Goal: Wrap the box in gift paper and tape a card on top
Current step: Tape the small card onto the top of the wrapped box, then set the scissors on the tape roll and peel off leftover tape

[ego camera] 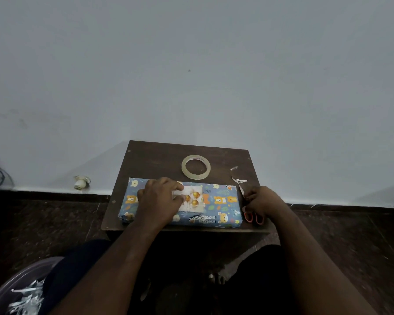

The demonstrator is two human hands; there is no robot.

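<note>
A box (216, 204) wrapped in blue paper with bears lies along the front of a small dark wooden table (159, 160). A white card (195, 197) with gold balloons rests on top of it. My left hand (159, 198) lies flat on the card's left part, fingers pressing it down. My right hand (261, 201) is at the box's right end, closed around red-handled scissors (253, 215) whose blades point away from me. A roll of clear tape (196, 167) lies flat behind the box.
Small scraps of tape or paper (238, 177) lie at the table's right rear. A wall rises just behind the table. A basin with paper shreds (25, 294) sits at lower left on the dark floor. A white object (81, 181) lies by the wall.
</note>
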